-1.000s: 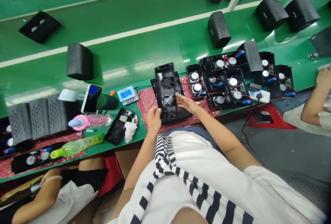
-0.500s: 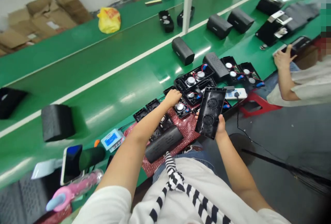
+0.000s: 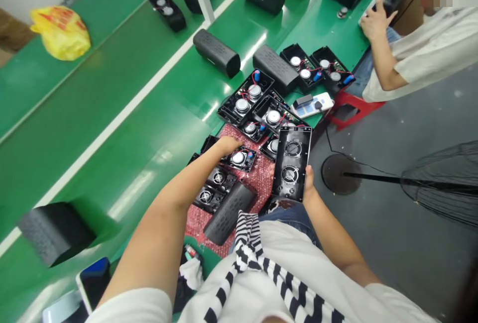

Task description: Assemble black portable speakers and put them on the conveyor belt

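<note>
My right hand (image 3: 307,182) holds an opened black speaker shell (image 3: 292,163) upright by its sides, its inside with two round grilles facing me. Over the red bubble wrap (image 3: 261,183), my left hand (image 3: 230,145) rests at a small black housing with a silver speaker driver (image 3: 238,158); its fingertips are too small to tell how they touch it. Two shells with round grilles (image 3: 211,186) lie below my left forearm, beside a closed dark speaker (image 3: 230,212). Open housings with drivers and red wires (image 3: 248,98) are grouped ahead.
A white power strip (image 3: 313,105) lies right of the housings. Closed speakers (image 3: 216,53) stand on the green table. Another person's hand (image 3: 376,19) is at the upper right. A red stool (image 3: 354,109) and a fan stand (image 3: 341,173) are on the right.
The view has shifted right and turned. My left hand has come back a little from the grouped housings, with a small housing now at it. The shell stays in my right hand.
</note>
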The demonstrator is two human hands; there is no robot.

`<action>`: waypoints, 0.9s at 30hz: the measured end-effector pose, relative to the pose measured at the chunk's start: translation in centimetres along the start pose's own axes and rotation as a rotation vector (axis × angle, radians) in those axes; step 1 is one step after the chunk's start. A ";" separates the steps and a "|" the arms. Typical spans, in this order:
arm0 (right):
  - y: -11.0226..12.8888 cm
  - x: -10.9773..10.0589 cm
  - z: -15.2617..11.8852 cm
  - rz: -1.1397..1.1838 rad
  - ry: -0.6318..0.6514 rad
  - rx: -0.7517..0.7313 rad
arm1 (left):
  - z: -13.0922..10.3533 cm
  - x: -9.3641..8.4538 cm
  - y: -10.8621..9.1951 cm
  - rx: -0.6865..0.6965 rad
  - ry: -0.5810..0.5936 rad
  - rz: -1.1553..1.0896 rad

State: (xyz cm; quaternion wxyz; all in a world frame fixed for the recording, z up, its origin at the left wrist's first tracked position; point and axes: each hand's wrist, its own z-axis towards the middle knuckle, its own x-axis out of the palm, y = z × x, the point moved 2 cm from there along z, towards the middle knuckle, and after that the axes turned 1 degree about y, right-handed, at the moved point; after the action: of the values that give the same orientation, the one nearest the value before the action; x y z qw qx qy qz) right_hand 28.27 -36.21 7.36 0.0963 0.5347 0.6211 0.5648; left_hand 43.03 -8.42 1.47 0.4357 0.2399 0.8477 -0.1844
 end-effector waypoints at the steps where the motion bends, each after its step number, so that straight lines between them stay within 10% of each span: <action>1: 0.1 0.0 0.4 0.067 -0.015 -0.005 | -0.4 0.3 -0.1 -0.008 0.003 0.000; 27: 1.8 2.9 6.1 -0.021 0.043 0.096 | -2.8 -0.1 -1.6 0.051 -0.034 -0.102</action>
State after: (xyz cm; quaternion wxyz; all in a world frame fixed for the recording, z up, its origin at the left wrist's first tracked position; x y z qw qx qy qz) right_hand 32.54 -30.74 8.13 0.0630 0.5200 0.6550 0.5446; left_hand 40.30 -8.30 3.29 0.4336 0.2043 0.8464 -0.2322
